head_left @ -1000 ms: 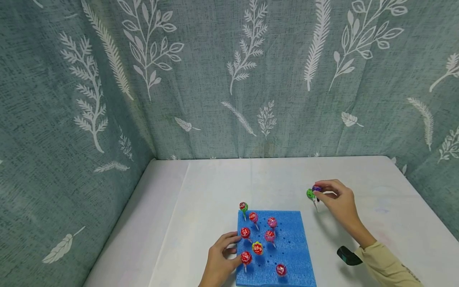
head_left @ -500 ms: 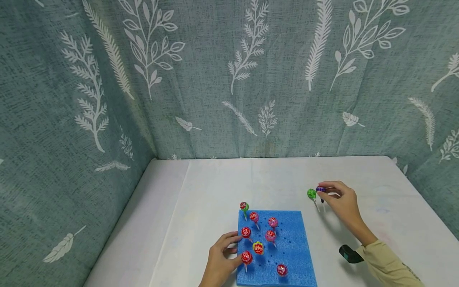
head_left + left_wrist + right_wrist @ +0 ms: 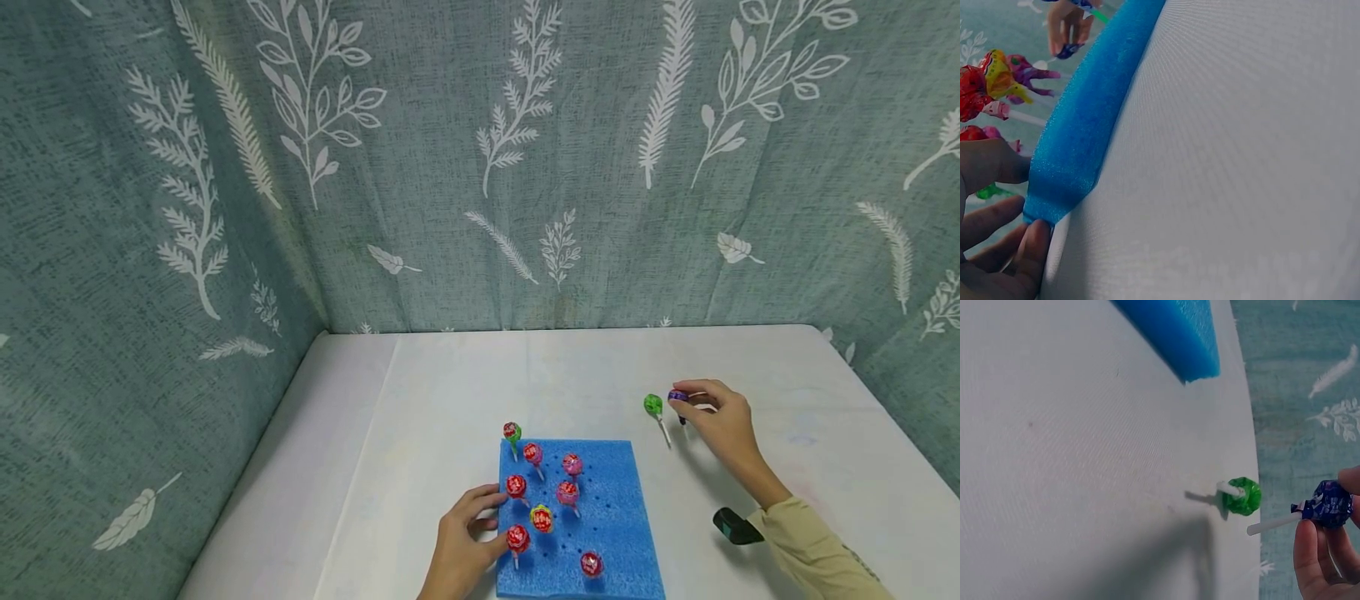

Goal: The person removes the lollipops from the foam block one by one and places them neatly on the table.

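Note:
My right hand (image 3: 722, 421) pinches a purple-wrapped lollipop (image 3: 677, 397) by its head, at the right of the table. In the right wrist view its white stick (image 3: 1275, 523) sticks out past the fingertips. Beside it a green lollipop (image 3: 653, 406) lies on the white tabletop, apart from the hand. My left hand (image 3: 467, 537) grips the left edge of a blue foam board (image 3: 622, 533), thumb and fingers at its side. Several lollipops stand stick-down in the board, among them red (image 3: 517, 537), pink (image 3: 567, 493) and yellow-and-red (image 3: 542, 519) ones.
Small dark holes dot the board's top between the lollipops. A red-and-green lollipop (image 3: 512, 431) stands at its far left corner. A black wrist device (image 3: 737, 527) sits at the right sleeve (image 3: 813, 546). A green leaf-patterned curtain (image 3: 450, 167) hangs behind the white table (image 3: 420, 400).
My right hand has moved slightly right with the purple lollipop, away from the green one, and a gap now shows between them. My left hand stays at the board's edge.

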Action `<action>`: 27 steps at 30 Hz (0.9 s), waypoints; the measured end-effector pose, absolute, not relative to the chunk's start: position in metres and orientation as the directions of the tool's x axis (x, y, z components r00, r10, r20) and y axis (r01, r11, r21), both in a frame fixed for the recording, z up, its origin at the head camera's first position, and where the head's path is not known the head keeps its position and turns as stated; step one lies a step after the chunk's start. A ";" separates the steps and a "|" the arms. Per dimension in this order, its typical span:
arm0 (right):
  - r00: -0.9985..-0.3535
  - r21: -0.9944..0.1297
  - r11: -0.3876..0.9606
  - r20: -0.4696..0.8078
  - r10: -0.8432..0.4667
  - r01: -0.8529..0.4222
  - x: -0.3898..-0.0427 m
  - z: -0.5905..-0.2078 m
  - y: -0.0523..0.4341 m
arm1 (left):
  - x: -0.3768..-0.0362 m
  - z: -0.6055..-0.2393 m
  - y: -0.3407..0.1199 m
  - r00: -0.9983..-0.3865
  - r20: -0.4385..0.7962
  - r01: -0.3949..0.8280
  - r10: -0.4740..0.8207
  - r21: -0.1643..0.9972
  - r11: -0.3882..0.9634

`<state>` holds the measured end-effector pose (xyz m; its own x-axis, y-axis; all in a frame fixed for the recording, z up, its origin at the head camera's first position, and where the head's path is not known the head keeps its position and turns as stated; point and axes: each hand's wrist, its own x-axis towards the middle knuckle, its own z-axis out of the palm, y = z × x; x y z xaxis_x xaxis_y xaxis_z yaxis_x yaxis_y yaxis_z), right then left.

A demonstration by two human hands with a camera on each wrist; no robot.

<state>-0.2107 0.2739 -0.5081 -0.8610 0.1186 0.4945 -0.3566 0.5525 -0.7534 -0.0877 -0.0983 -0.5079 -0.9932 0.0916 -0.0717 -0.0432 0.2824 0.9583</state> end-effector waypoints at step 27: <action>-0.962 -0.800 0.587 0.242 0.130 -0.122 -0.209 -0.485 0.270 | -0.086 -0.506 -0.097 -0.994 -0.076 -0.051 0.072 0.952 0.302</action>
